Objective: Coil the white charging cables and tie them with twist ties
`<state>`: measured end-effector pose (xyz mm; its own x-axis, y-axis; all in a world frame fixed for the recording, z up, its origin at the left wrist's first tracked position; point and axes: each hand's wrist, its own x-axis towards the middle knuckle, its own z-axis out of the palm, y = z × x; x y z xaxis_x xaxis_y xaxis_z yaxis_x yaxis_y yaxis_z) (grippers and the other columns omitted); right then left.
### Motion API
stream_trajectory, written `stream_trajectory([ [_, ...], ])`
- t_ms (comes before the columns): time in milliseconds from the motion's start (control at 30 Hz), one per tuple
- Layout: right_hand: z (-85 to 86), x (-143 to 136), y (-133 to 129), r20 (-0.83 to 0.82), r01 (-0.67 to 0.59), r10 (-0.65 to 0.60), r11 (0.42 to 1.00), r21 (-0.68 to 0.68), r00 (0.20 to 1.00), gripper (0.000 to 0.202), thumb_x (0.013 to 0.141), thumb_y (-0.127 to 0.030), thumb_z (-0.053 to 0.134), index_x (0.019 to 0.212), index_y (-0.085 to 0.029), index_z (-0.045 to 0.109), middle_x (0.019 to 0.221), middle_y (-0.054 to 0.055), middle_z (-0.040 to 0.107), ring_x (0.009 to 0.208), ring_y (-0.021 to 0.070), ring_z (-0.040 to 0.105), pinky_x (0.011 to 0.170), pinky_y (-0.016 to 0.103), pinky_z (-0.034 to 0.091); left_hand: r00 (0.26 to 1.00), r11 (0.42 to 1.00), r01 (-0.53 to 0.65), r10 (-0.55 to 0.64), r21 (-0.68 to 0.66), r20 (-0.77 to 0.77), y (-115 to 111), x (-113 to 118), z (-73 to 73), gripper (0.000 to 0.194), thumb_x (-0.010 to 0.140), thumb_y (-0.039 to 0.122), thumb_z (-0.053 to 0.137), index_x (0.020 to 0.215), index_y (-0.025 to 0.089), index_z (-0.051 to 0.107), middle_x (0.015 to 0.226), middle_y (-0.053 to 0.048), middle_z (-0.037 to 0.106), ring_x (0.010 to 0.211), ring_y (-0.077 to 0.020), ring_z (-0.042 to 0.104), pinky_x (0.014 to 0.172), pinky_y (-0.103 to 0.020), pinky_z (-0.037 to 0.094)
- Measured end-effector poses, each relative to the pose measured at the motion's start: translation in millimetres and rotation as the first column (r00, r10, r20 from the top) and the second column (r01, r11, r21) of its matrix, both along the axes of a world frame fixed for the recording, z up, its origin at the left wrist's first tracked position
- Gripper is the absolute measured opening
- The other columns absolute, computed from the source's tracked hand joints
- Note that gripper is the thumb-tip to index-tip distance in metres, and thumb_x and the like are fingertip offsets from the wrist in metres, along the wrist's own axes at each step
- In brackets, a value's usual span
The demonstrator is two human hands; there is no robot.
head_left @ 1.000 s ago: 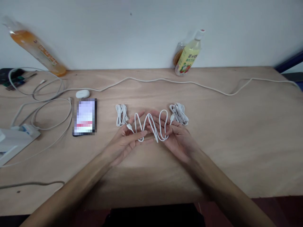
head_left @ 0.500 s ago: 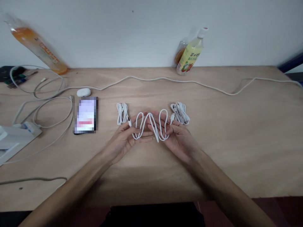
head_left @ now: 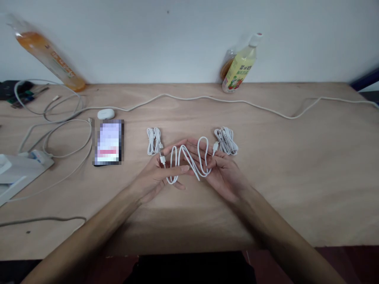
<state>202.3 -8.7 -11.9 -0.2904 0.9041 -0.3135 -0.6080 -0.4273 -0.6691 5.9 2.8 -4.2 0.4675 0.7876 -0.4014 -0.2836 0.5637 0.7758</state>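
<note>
A white USB cable (head_left: pixel 193 162) lies in wavy folds across both palms, above the table. My left hand (head_left: pixel 156 173) holds its left folds, the thumb laid across them, with one plug near the base of the index finger. My right hand (head_left: pixel 223 173) grips the right end between thumb and fingers, the other plug standing up past the fingertips. The fingers of both hands meet or overlap behind the folds. Just beyond the left hand is a coiled white cable bundle (head_left: pixel 153 141); a thicker cable bundle (head_left: pixel 226 141) lies behind the right hand.
A phone (head_left: pixel 109 142) and a white earbud case (head_left: pixel 106 114) lie to the left, near tangled cables and a white power strip (head_left: pixel 44 157). A long cable (head_left: pixel 204 97) crosses the table's back. An orange drink bottle (head_left: pixel 49 59) and a yellow drink bottle (head_left: pixel 240 67) stand by the wall.
My left thumb has moved across the folds to the right, and the left loops sit lower and closer together. The left plug shows more fully. My right hand has hardly moved.
</note>
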Motion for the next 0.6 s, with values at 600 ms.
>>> stream_trajectory([
  [600,-6.0,-2.1,-0.3,0.015,0.002,-0.002,0.999,0.033,1.0,0.075,0.065,-0.005,0.058,0.135,-0.028,0.075,0.133,0.006,0.081,0.14,0.0323,0.067,0.123,0.057,0.052,0.994,0.995,-0.103,0.103,-0.003,-0.047,2.0,0.6,-4.0,0.037,0.081,0.01,0.09,0.115,0.023,0.088,0.103,-0.002,0.083,0.081,-0.0091,0.067,0.062,-0.015,0.048],
])
